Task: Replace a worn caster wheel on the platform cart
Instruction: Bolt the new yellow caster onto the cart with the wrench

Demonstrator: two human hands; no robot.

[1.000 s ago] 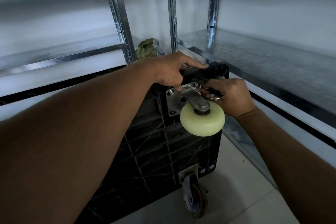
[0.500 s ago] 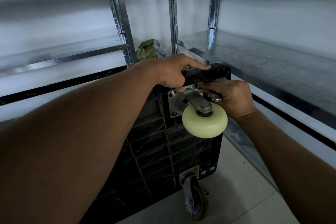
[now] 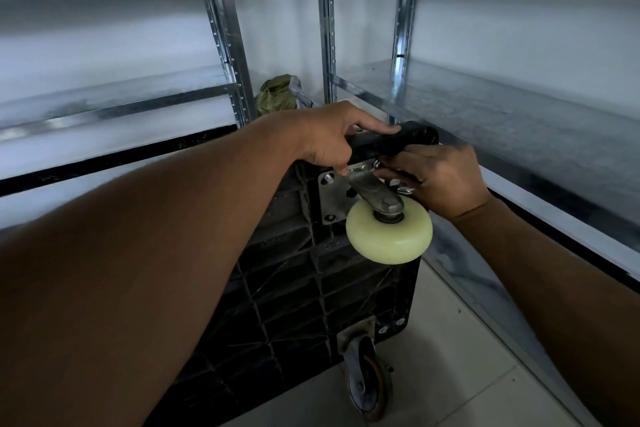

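The black platform cart [image 3: 294, 288] stands on its edge, its ribbed underside facing me. A cream caster wheel [image 3: 389, 236] on a steel fork and mounting plate [image 3: 329, 191] sits at the cart's upper corner. My left hand [image 3: 332, 139] grips the cart's top edge, thumb down by the plate. My right hand [image 3: 440, 180] pinches small metal hardware at the plate's upper right corner; a metal ring shows under its fingers. A worn dark caster [image 3: 367, 381] hangs at the lower corner.
Metal shelving [image 3: 485, 107] rises on the right and more shelving [image 3: 114, 107] on the left, both close to the cart. A green crumpled bundle [image 3: 277, 94] lies behind the cart. Pale tiled floor [image 3: 450, 374] shows below.
Both hands stay at the caster plate. My right hand's fingers have shifted slightly at the upper right bolt; the view has drifted a little.
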